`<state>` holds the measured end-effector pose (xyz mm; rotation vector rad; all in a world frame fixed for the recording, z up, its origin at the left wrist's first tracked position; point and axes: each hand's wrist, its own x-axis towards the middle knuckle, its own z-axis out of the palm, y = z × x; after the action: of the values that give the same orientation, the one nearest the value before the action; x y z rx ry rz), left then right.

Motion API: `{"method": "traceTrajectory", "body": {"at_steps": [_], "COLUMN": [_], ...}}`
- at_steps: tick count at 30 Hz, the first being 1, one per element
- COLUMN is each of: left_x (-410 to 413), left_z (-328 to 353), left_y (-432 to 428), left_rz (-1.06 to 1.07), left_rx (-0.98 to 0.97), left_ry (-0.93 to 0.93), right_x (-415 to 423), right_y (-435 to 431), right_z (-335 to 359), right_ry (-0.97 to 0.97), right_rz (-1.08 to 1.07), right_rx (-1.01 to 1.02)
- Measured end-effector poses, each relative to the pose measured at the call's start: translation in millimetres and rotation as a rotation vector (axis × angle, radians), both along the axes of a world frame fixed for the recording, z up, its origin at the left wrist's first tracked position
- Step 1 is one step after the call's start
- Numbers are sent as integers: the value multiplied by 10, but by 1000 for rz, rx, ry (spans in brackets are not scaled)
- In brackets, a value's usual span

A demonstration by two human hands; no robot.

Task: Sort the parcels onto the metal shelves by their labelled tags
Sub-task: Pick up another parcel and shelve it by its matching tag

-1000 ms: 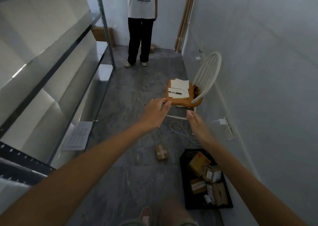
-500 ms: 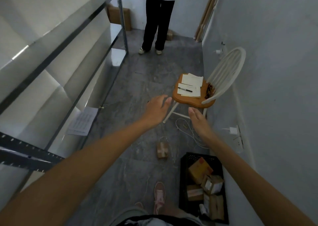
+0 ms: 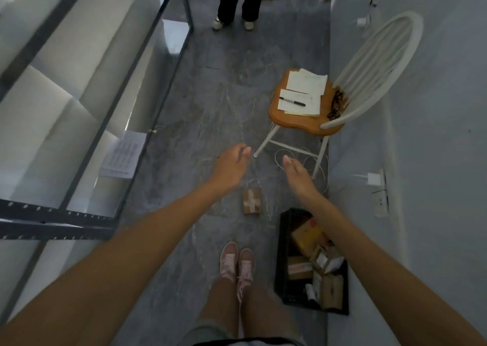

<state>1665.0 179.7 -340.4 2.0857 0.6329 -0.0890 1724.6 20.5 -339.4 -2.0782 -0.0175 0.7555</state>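
Note:
A small brown taped parcel (image 3: 252, 201) lies on the grey floor between my outstretched arms. A black crate (image 3: 282, 253) at the lower right holds several brown parcels (image 3: 305, 236). The metal shelves (image 3: 79, 124) run along the left wall. My left hand (image 3: 232, 166) hovers above and left of the floor parcel, fingers loosely apart, holding nothing. My right hand (image 3: 296, 173) hovers above and right of it, flat and empty.
A white chair with a wooden seat (image 3: 303, 118) holds papers (image 3: 303, 92), a pen and glasses. White cable (image 3: 297, 155) coils under it. Another person's legs (image 3: 239, 0) stand at the far end. A printed sheet (image 3: 123, 155) lies by the shelf. My pink shoes (image 3: 237, 266) stand near the crate.
The view has tilted down, bringing my feet and the whole crate into sight. Both hands have dropped lower, closer to the floor parcel, and remain empty.

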Motion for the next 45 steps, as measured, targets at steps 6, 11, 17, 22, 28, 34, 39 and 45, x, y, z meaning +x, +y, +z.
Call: {"method": "traceTrajectory", "body": {"at_steps": [6,11,17,22,28,34,39,45], "left_x": [291,304,441,604,681,717,784,898], "left_z": [-771,-2062,-3900,-5347,-6577,-7224,-6482,-4527], "left_y": [179,309,322,255,79,-41,65,302], "left_rz": [25,65,67,131,-6,209,327,453], "left_rx": [-66,-110,-206,-317,-434,-555,-545,-551], "left_ry": [78,156,229,376,595,562,433,266], "right_x": [271,371,594,805,1034,836,980,1059], "right_y": [132,206,436,512,451,605,684,702], "right_z": [-789,-2046,-3946,-5642,-7044,-7212,-6303,-4419], "right_ry": [68,190,237,248,357,416,326,266], "right_rz": [-71,-161,-175,-130,-16,-85,-157,-305], "right_rx": [-27,-65,-102,-232,-491,-415,-325,-144]}}
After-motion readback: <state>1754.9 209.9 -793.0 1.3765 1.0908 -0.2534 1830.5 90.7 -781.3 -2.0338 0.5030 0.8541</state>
